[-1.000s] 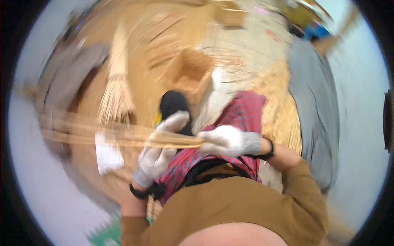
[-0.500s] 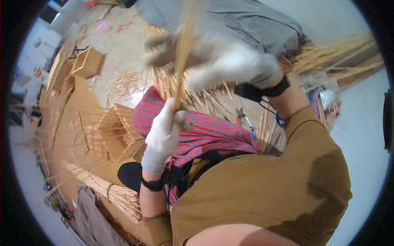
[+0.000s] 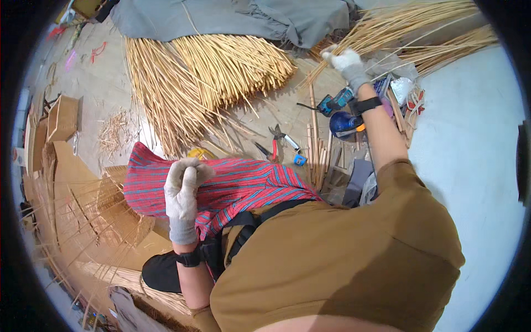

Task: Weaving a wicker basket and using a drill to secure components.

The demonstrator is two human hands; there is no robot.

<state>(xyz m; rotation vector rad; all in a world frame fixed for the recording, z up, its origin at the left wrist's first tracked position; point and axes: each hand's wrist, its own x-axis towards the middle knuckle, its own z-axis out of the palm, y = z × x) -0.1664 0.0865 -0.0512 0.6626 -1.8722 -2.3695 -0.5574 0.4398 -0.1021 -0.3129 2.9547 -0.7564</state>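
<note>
Reaches far out with the gloved right hand (image 3: 345, 60) and closes it around the near ends of a long bundle of pale canes (image 3: 409, 25), which lies on the floor (image 3: 110, 88) at the upper right, fanning away from the grip. Keeps the gloved left hand (image 3: 182, 188) curled into a loose fist above the red striped cloth (image 3: 238, 185) on the lap, with nothing visible in it.

Judging by look: very light, dry and springy, stiff along the length yet easy to snap or splinter if bent sharply; smooth enough to slide out one by one from a slack grip. Best taken near the butt ends where the stalks gather tight, squeezed as one sheaf, with the far tips likely to droop and whip.

Nearby: shorter cut sticks (image 3: 221, 66) heaped in straw-coloured fans, partly under a creased grey cloth (image 3: 249, 16); red-handled pliers (image 3: 279, 138); a blue power tool (image 3: 343, 124) of hard plastic just beside the right forearm
</note>
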